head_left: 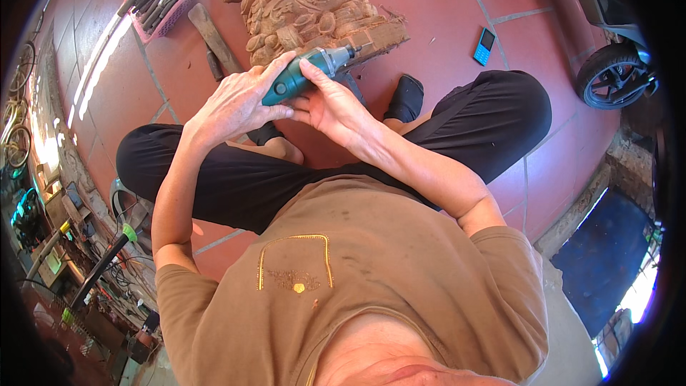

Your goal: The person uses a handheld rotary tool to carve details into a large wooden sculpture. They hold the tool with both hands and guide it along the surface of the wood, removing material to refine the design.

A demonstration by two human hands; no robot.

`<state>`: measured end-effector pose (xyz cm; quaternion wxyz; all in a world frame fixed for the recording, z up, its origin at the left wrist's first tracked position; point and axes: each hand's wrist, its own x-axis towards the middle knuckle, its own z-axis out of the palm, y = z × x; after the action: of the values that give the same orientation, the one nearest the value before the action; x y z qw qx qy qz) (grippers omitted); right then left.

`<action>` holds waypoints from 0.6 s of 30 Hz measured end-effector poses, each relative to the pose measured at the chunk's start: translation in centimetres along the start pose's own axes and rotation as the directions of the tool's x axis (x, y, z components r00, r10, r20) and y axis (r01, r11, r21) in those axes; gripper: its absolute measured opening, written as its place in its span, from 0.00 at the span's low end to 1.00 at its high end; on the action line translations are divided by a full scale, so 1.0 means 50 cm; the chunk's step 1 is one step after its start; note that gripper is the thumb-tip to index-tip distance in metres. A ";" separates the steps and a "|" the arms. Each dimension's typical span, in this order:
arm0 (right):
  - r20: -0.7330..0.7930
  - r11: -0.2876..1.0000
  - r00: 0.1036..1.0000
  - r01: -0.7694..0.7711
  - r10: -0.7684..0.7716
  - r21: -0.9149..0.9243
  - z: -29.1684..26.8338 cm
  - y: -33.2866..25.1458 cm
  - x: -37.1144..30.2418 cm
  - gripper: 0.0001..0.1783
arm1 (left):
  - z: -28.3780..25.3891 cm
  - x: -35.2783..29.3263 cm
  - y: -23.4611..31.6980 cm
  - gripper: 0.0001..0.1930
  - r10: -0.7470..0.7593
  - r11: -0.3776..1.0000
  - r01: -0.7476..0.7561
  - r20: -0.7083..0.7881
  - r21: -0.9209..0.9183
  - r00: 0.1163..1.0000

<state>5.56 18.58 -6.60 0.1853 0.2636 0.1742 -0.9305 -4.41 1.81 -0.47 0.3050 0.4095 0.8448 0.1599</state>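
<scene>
Being clasped between the left hand (234, 104) and the right hand (336, 111), a green rotary tool (291, 82) is held with its tip (354, 50) near the brown carved wood (307, 11); whether contact is made cannot be told.

We have a rotary tool (291, 84) between our left hand (232, 106) and right hand (339, 113). Before us, a carving (304, 7) has a basket (174, 20) left, a phone (485, 46) right.

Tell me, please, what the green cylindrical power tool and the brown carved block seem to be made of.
Green cylindrical power tool: probably a smooth plastic shell, given its even sheen; the shiny grey nose suggests metal. Brown carved block: likely unvarnished wood, matte, with a ragged, fibrous edge.
</scene>
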 end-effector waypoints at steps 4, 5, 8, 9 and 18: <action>-0.009 1.000 1.000 0.007 -0.008 -0.011 0.005 -0.003 0.000 0.25 | 0.002 -0.001 -0.001 0.46 0.054 0.998 -0.055 -0.063 -0.007 0.997; -0.011 1.000 1.000 0.009 -0.009 -0.009 0.005 -0.002 0.000 0.25 | 0.000 -0.001 0.000 0.47 0.032 0.999 -0.032 -0.038 0.001 0.999; -0.014 1.000 1.000 0.009 -0.009 -0.003 0.004 0.000 -0.001 0.25 | -0.007 0.000 0.005 0.48 0.004 1.000 -0.004 -0.003 -0.001 1.000; -0.013 1.000 1.000 0.005 -0.005 0.000 0.004 0.000 -0.002 0.25 | -0.008 0.000 0.006 0.48 0.000 1.000 0.000 0.002 -0.005 1.000; -0.010 1.000 1.000 -0.004 0.004 -0.004 -0.001 0.000 0.001 0.26 | -0.003 0.001 0.002 0.48 0.011 1.000 -0.011 -0.008 -0.003 1.000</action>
<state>5.57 18.58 -6.66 0.1867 0.2682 0.1763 -0.9285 -4.48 1.87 -0.32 0.3016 0.4130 0.8434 0.1644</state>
